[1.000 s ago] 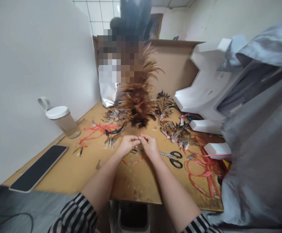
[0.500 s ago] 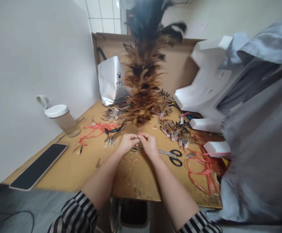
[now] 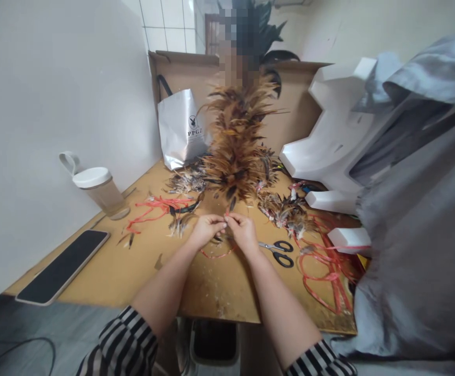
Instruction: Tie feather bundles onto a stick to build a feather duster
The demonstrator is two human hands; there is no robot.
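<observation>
A tall feather duster point(image 3: 235, 136) rises before me, its brown and black feathers thick around a stem that I cannot see. At its lower end, a bit of red plastic string point(image 3: 227, 212) shows between my fingertips. My left hand point(image 3: 207, 231) pinches there from the left, thumb and finger closed. From the right, my right hand point(image 3: 243, 230) pinches the same spot, touching the left fingertips. A red strand point(image 3: 214, 256) curves below both hands. Scissors point(image 3: 278, 251) with black handles lie beside my right wrist.
Feather bundles point(image 3: 286, 209) and tangled red string point(image 3: 329, 282) lie on the right. More red string point(image 3: 153, 209) is at left, near a lidded cup point(image 3: 102, 193) and a phone point(image 3: 65, 266). A silver bag point(image 3: 180, 130) stands behind; grey cloth point(image 3: 419, 235) hangs at right.
The feather duster has turned and shifted slightly right at its top, and its feathers look sharper. My hands stay pinched together at its base, having moved only a little.
</observation>
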